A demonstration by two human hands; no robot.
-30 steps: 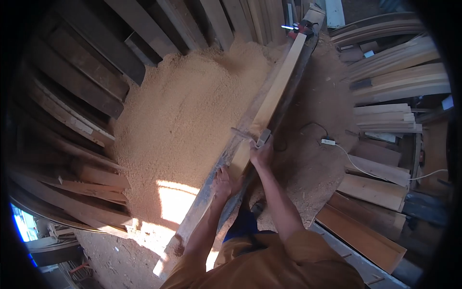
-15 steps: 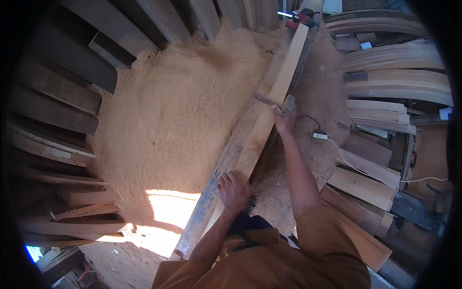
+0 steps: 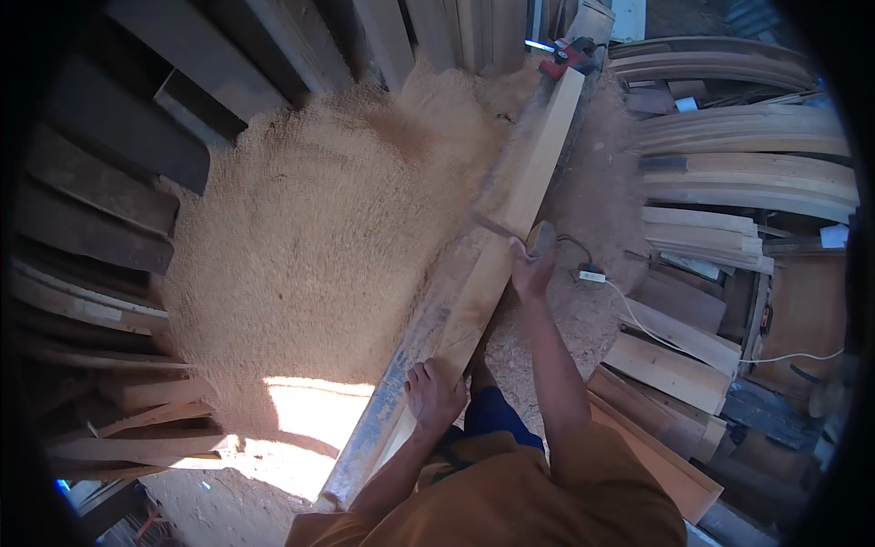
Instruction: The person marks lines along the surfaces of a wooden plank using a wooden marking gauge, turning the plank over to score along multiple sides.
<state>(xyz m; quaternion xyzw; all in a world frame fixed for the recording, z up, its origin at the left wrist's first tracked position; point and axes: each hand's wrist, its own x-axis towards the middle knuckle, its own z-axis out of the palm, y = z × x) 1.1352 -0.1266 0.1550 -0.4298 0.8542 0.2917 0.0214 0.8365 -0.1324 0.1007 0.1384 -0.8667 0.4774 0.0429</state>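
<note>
A long pale wooden board point(image 3: 533, 173) lies lengthwise along a worn, dust-covered beam point(image 3: 365, 433). My left hand point(image 3: 433, 394) is closed over the board's near part, with its fingers curled on the upper face. Farther along, my right hand point(image 3: 533, 269) grips what looks like a try square point(image 3: 542, 239) by its thick stock. The thin dark blade reaches leftward across the board's face. My right fingers touch the board's right edge, and part of the stock is hidden by the hand.
Sawdust point(image 3: 301, 246) is heaped broadly to the left. A red-and-black power tool point(image 3: 567, 59) sits at the beam's far end. On the right are a white cord connector point(image 3: 591, 276) and stacked curved boards point(image 3: 743, 132); dark planks point(image 3: 100, 169) line the left.
The camera view has shifted, so the board and both hands appear lower. The square's blade still lies across the board, and both hands keep their holds.
</note>
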